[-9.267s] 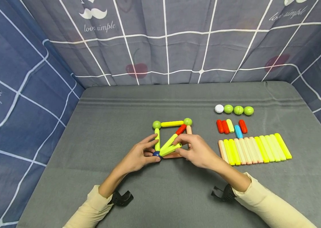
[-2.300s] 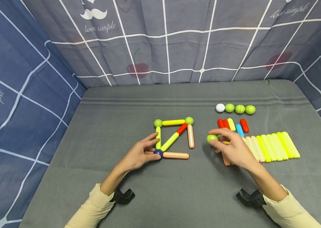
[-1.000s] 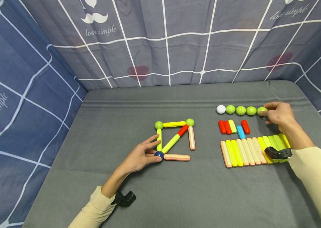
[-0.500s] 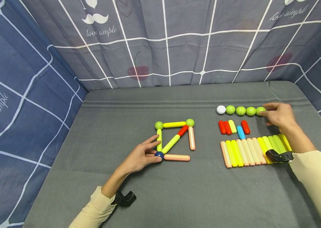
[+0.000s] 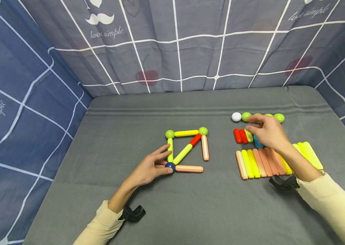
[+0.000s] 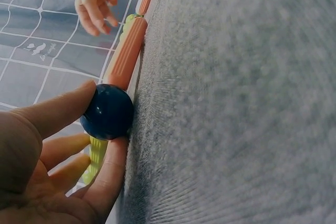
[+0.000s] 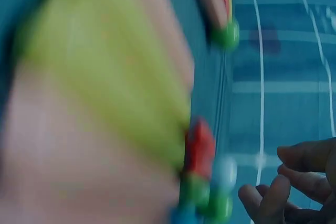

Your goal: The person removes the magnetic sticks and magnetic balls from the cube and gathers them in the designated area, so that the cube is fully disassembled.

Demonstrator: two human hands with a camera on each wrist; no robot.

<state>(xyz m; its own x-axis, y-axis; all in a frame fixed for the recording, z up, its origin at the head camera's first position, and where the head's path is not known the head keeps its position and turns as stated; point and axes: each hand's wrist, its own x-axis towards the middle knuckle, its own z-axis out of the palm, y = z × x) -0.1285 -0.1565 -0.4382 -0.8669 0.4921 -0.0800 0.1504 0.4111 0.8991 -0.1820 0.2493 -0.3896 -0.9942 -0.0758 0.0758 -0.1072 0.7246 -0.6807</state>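
Observation:
My left hand (image 5: 148,170) pinches a dark blue ball (image 6: 107,113) at the near left corner of a flat frame of magnetic rods and balls. A yellow-green rod (image 5: 170,150), a pink rod (image 5: 189,168) and a diagonal of yellow-green rod (image 5: 182,153) and red rod (image 5: 195,139) meet there. Two green balls (image 5: 203,131) hold the far corners, joined by a yellow rod (image 5: 186,133). Another pink rod (image 5: 205,148) comes toward me from the far right ball; its near end is apart from the other pink rod. My right hand (image 5: 268,132) hovers with nothing in it above the short rods.
On the right, a white ball (image 5: 236,117) and several green balls (image 5: 279,118) form a row. Short red rods (image 5: 237,135) and a blue rod (image 5: 257,142) lie before it. Nearer is a row of long pink and yellow rods (image 5: 253,164). A grid-patterned curtain (image 5: 197,51) stands behind.
My right hand earlier held a yellow-green rod at the blue ball. Later it set a green ball at the row's right end, let go and moved left. My left hand stays on the blue ball.

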